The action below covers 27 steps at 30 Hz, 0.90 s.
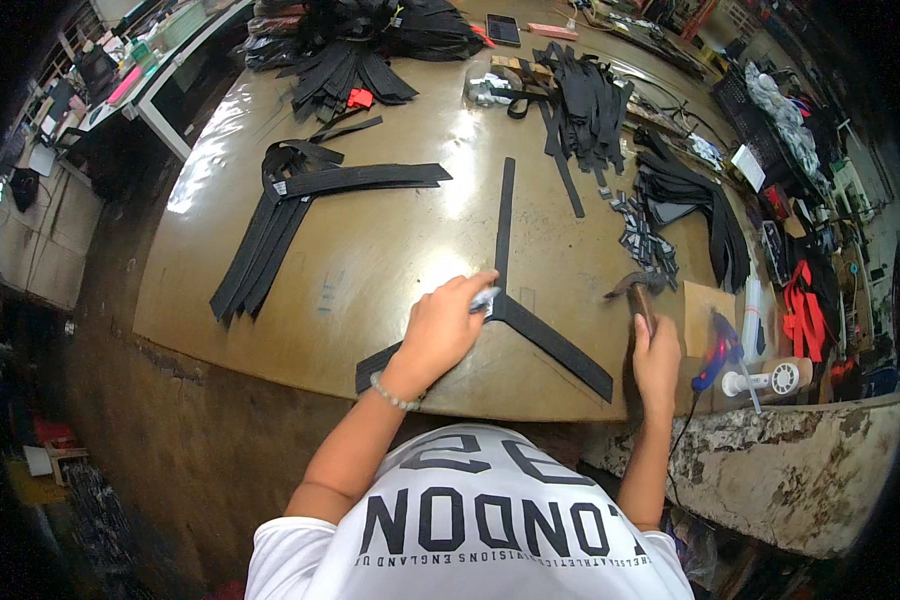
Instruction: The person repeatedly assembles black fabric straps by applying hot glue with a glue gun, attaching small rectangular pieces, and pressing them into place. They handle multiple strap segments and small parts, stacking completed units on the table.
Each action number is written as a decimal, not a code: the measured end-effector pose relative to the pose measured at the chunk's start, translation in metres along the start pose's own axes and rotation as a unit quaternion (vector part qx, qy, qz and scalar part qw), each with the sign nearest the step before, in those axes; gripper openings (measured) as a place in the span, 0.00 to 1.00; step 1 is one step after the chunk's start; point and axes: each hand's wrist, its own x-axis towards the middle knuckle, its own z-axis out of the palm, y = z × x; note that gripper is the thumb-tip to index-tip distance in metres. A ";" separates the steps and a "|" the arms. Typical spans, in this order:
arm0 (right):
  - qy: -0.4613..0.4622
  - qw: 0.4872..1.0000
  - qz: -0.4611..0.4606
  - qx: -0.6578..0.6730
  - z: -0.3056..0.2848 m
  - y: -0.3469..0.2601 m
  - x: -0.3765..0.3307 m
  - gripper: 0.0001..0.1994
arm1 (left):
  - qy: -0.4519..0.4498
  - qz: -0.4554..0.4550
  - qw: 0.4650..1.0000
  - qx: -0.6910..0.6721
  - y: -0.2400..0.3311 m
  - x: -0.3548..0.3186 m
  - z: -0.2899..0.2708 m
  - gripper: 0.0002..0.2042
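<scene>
A Y-shaped piece made of three black straps (pixel 506 262) is laid flat on the bench (pixel 390 250), with its junction just below the middle of the frame. One leg runs up toward 12 o'clock, one down to 4 o'clock, one down to 8 o'clock. The left hand (pixel 440 328) is pressed down right at that junction, fingers curled and pinched around something small and pale (too small to be identified). The right hand (pixel 656 362) is closed in a fist around the wooden handle of a hammer (pixel 638 292), which is held at about 3 o'clock from the junction, head raised just above the bench surface.

The straps look thin, limp and light, so they'd probably slide on that glossy top unless pinned down; the junction seems the sensible spot to be held, since all three legs are controlled from there. The hammer looks head-heavy, and it's gripped low on the handle.

More strap bundles (pixel 300 215) are spread at 10 o'clock, and a heap of cut straps (pixel 585 100) sits at 1 o'clock. A blue-handled tool (pixel 715 355) is parked at 3 o'clock, just beside the right hand.
</scene>
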 end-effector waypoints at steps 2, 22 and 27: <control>-0.019 0.988 0.056 0.143 -0.012 -0.037 -0.012 0.17 | 0.078 -0.038 0.996 -0.034 -0.002 -0.010 -0.007 0.14; -0.053 0.982 0.074 0.165 0.003 -0.071 -0.056 0.19 | 0.045 -0.019 0.999 -0.020 -0.005 -0.025 -0.001 0.11; 0.070 0.993 0.089 0.014 0.006 -0.004 -0.034 0.22 | -0.016 0.099 0.995 0.003 0.008 0.028 -0.014 0.10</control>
